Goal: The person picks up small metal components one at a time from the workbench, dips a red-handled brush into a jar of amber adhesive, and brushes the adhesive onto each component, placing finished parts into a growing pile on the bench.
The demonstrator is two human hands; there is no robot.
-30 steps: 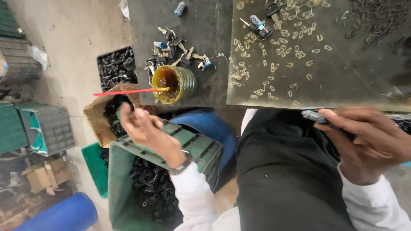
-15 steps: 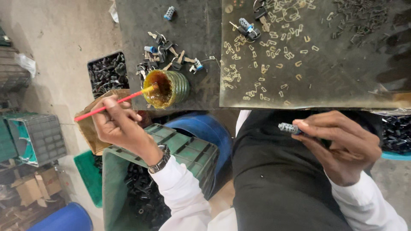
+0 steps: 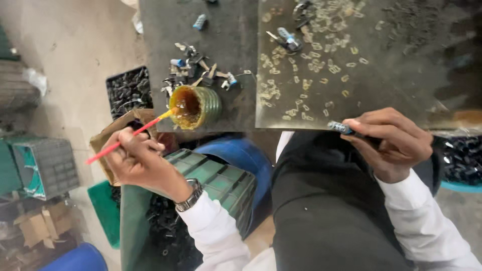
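My left hand (image 3: pixel 138 161) holds a thin red brush (image 3: pixel 131 135) whose yellowed tip touches the rim of a green jar (image 3: pixel 197 106) of amber grease at the dark worktable's near edge. My right hand (image 3: pixel 389 142) grips a small blue-and-silver metal part (image 3: pixel 341 128) just above the edge of a shiny metal sheet (image 3: pixel 401 60). Many small brass-coloured clips (image 3: pixel 306 65) are scattered on that sheet. A pile of small metal parts (image 3: pixel 198 68) lies behind the jar.
A green plastic crate (image 3: pixel 216 183) full of dark parts sits below my left arm, over a blue drum (image 3: pixel 241 153). A black tray of dark parts (image 3: pixel 128 90), a cardboard box (image 3: pixel 118 130) and a grey crate (image 3: pixel 47 168) stand on the floor at the left.
My left hand has lowered and tilted the brush, its tip drawn from inside the jar to the rim. My right hand with the small part has moved up toward the metal sheet.
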